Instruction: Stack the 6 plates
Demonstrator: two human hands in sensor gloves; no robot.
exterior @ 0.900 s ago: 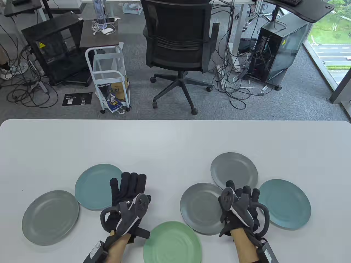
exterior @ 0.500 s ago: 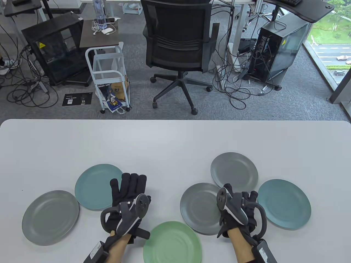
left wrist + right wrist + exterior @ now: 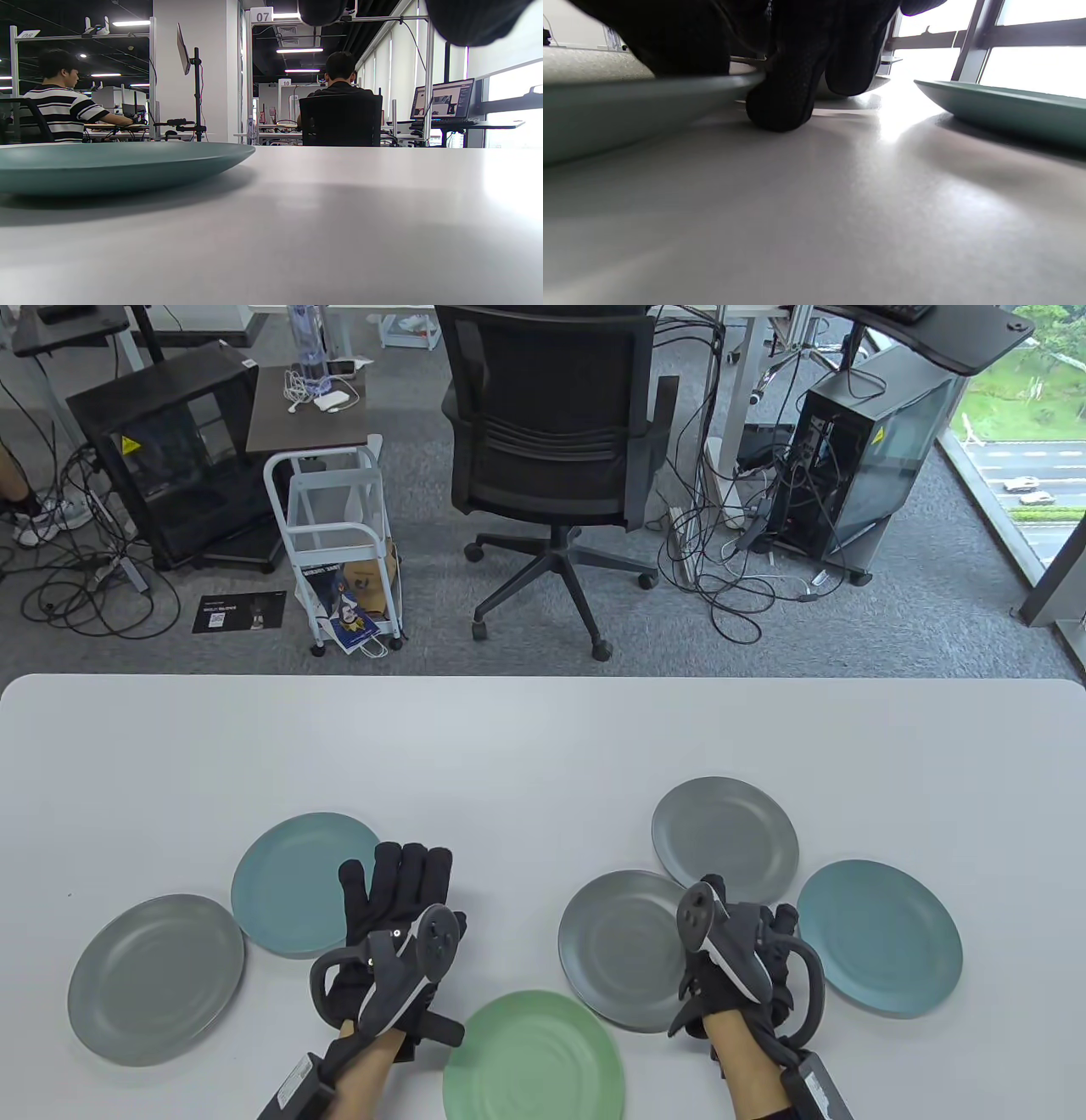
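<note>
Six plates lie singly on the white table [image 3: 543, 746]: a grey one [image 3: 155, 980] and a blue one [image 3: 288, 882] at the left, a green one [image 3: 533, 1059] at the front, and a middle grey one [image 3: 615, 946], a back grey one [image 3: 724, 831] and a blue one [image 3: 880, 937] at the right. My left hand [image 3: 399, 882] rests flat on the table with its fingers stretched out, beside the left blue plate [image 3: 106, 165]. My right hand [image 3: 738, 929] curls over the middle grey plate's right rim. In the right wrist view a fingertip [image 3: 780, 106] tucks under that rim [image 3: 628, 101], and the plate lies flat.
The right blue plate [image 3: 1001, 106] lies close to the right of my right hand, and the back grey plate lies just beyond it. The table's far half is bare white surface. An office chair [image 3: 551, 432] stands beyond the far edge.
My right hand has drawn back slightly and curled its fingers down onto the middle grey plate's right rim. My left hand and all the plates have stayed put.
</note>
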